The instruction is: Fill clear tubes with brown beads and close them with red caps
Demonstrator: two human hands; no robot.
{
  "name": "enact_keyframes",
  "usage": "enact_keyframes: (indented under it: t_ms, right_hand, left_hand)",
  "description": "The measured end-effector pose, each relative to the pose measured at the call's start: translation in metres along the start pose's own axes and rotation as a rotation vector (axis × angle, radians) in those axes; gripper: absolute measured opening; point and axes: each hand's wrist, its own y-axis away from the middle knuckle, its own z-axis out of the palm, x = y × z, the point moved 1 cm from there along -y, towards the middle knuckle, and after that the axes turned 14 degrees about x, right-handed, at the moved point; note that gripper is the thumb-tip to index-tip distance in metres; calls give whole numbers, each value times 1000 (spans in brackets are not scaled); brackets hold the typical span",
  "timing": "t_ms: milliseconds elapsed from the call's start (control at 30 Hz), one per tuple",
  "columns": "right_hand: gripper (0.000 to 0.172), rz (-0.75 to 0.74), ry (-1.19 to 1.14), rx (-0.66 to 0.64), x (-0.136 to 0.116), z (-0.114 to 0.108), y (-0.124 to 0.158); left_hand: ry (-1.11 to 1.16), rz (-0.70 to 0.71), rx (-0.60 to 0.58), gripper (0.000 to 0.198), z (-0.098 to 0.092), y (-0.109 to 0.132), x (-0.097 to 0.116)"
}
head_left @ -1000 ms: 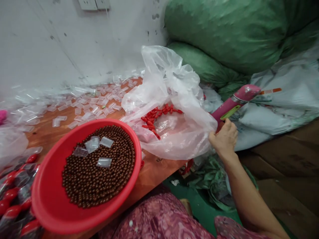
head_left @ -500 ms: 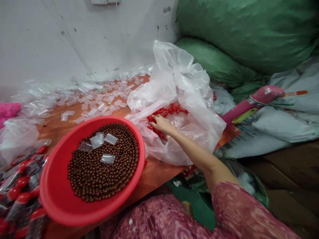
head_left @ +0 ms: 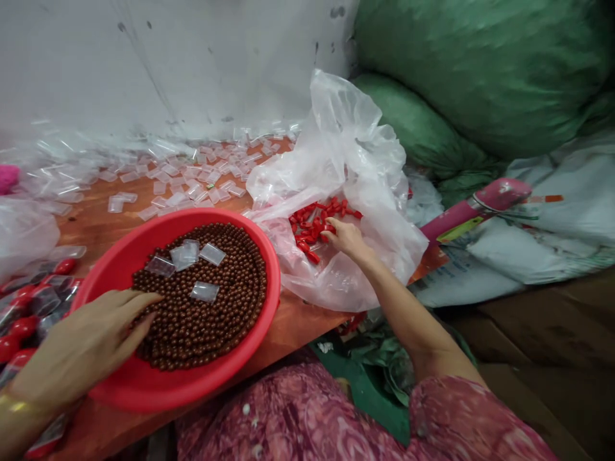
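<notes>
My left hand [head_left: 91, 339] reaches over the near left rim of a red plastic basin [head_left: 269, 320], fingers stretched and apart, tips at the edge of a heap of shiny brown beads [head_left: 230, 320]. Several small clear plastic pieces [head_left: 205, 292] lie on the beads. Inside an opened, crumpled translucent plastic bag [head_left: 355, 282], my right hand [head_left: 346, 238] has its fingertips pinched at small red plastic pieces [head_left: 307, 224]. One red piece seems to be between the fingers, partly hidden by them.
Many clear plastic pieces [head_left: 182, 186] spread across the orange-brown table [head_left: 91, 221] by the wall. Clear containers with red ends [head_left: 24, 328] pile up at the left. A pink tube-like object [head_left: 456, 211] juts out at right, before large green sacks [head_left: 480, 70].
My left hand has come into view over the basin. My right hand has shifted rightward within the bag, away from its left side, uncovering more red pieces. The view has shifted slightly.
</notes>
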Motion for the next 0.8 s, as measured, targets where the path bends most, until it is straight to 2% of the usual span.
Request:
enact_keyframes:
  t_ms: [100,167,267,333,433,533,667,733,800]
  right_hand:
    - [34,67,-250,173,1,-1,3]
    - [42,199,-520,255,2,1,7]
    - [54,443,-814,228,0,8,14]
    - [58,534,-880,213,0,13,20]
    - [58,480,-784,229,3,19,31]
    - [52,308,-496,193,14,24,44]
    - [46,164,-103,74,30,24,61]
    - [47,125,5,81,34,18,67]
    - [47,157,90,76,33,9,72]
  left_hand:
    - [-116,23,-178,37,10,-37,30]
    - [-154,60,-262,36,20,-50,41]
    - [-137,85,-297,32,36,-57,45]
    - [-121,87,-284,29,43,-58,46]
    - [-155,68,-318,25,42,-59,47]
    - [-199,9,-366,25,37,-59,47]
    - [-207,-35,-357,24,36,-53,38]
    - [-205,-41,-345,25,36,-49,35]
    - [-200,-48,-339,25,37,-49,35]
